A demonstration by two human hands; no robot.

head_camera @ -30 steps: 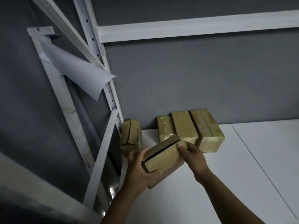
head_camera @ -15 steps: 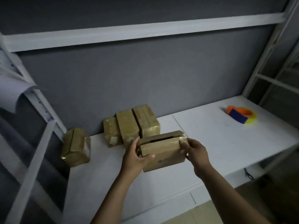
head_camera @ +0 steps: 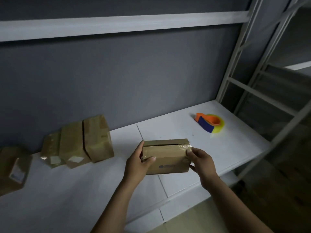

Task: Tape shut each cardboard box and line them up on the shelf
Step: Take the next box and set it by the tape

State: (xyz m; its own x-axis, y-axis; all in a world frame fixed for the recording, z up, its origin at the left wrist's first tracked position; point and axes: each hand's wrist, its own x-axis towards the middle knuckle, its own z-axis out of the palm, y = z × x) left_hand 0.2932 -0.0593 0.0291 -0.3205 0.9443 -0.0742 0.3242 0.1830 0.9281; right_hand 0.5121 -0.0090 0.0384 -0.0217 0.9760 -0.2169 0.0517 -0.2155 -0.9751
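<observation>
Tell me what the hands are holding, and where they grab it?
A cardboard box, held by its two ends: the left hand grips the left end, the right hand grips the right end.

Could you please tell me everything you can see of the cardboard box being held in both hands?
The small brown cardboard box is oblong, roughly level, long face toward the camera. A dark slit runs between its top flaps; glossy clear tape covers its right end; a dark mark sits on the front. The left hand grips its left end, the right hand its right, over the white shelf.
</observation>
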